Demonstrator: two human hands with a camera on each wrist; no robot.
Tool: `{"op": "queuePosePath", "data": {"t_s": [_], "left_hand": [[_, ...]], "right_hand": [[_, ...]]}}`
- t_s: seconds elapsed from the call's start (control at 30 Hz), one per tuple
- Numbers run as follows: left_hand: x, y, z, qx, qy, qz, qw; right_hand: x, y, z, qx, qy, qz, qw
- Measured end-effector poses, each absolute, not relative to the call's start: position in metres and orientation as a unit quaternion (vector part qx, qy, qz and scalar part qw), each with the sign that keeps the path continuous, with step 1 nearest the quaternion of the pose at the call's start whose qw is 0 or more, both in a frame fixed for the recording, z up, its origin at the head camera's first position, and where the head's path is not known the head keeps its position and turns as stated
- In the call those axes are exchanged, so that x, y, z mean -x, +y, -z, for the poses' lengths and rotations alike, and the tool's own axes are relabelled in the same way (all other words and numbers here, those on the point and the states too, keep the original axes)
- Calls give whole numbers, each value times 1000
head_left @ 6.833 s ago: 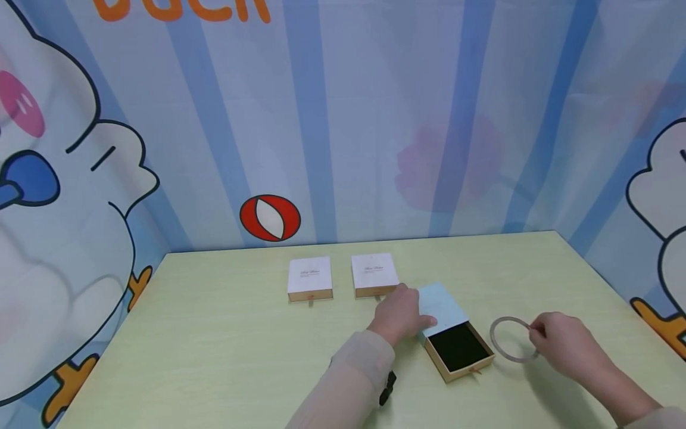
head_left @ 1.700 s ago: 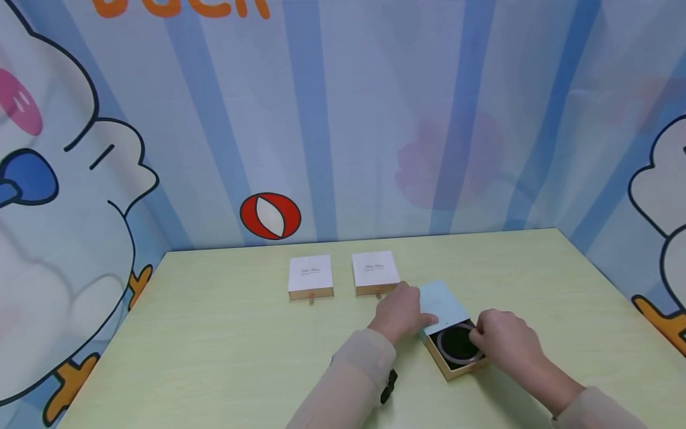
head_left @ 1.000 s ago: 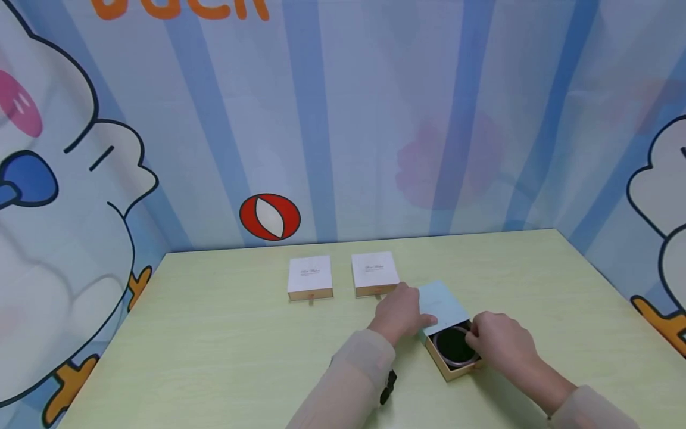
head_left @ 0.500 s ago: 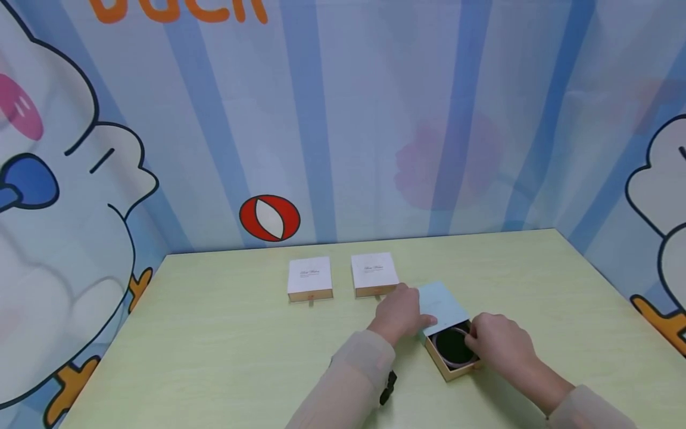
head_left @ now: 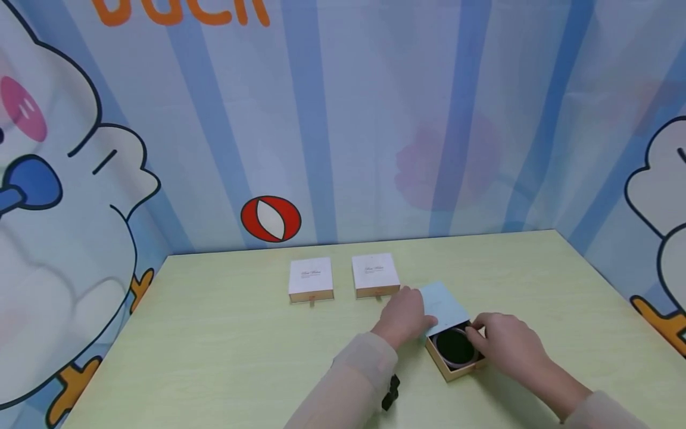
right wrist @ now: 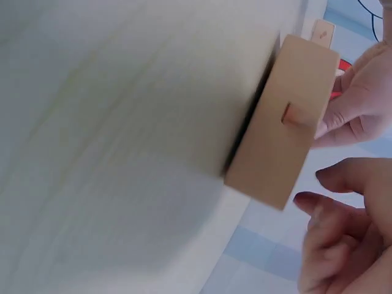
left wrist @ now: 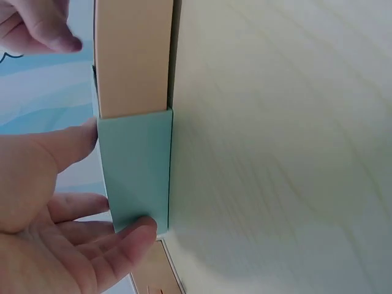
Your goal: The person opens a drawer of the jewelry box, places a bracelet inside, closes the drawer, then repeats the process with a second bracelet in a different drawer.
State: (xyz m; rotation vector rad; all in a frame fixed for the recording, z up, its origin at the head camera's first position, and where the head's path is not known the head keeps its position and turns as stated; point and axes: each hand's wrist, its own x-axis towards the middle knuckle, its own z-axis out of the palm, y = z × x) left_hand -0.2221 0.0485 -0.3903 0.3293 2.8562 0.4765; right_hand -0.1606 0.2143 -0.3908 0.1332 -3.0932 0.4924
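A drawer-style gift box lies angled on the table, its light blue sleeve [head_left: 443, 307] pushed partway off a tan drawer [right wrist: 278, 128]. Inside the drawer, on dark lining, lies a pale bangle [head_left: 461, 364]; the hand covers its right edge. My left hand [head_left: 404, 314] holds the sleeve from the left and back, thumb on its top edge and fingers curled at its far end in the left wrist view. Over the drawer's right side is my right hand [head_left: 506, 339], thumb and forefinger parted with nothing between them; the right wrist view shows its fingertips [right wrist: 306, 199] just above the box.
Two white-topped gift boxes, a left one [head_left: 311, 280] and a right one [head_left: 375, 274], stand farther back, the right one near my left hand. A striped cartoon backdrop [head_left: 354, 149] rises behind the table [head_left: 225, 357]. A black buckle [head_left: 391, 392] hangs by my left sleeve.
My right hand has brought the bangle from the table's right side into the drawer, and its fingers have now parted from it. My left hand stays on the sleeve.
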Motion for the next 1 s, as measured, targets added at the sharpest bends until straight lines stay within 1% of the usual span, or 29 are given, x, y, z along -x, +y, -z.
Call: {"op": "queuePosePath", "data": {"t_s": [0.07,0.13,0.37,0.57,0.7,0.8,1.0], "left_hand": [[220,49,390,-111,972,-169,116],[218,49,391,-107,971,-180,117],[208,48,389,-121,972,-175,102],[203,48,390,-121,972,-177,95],[198,46,393,-120,962,-216,112],[192,43,392,-118,949,-255,143],[180,42,390,-119,929,-304,177]], "right_hand": [[161,219,391,-57,-983,-174,13],[162,224,391,-72,-978,-193,10],[168,236,398,-101,-960,-252,-63],[168,237,402,-118,-953,-268,-83],[169,238,401,-123,-947,-279,-97],[169,241,401,-135,-943,-285,-109],[173,251,399,-148,-925,-314,-154]]}}
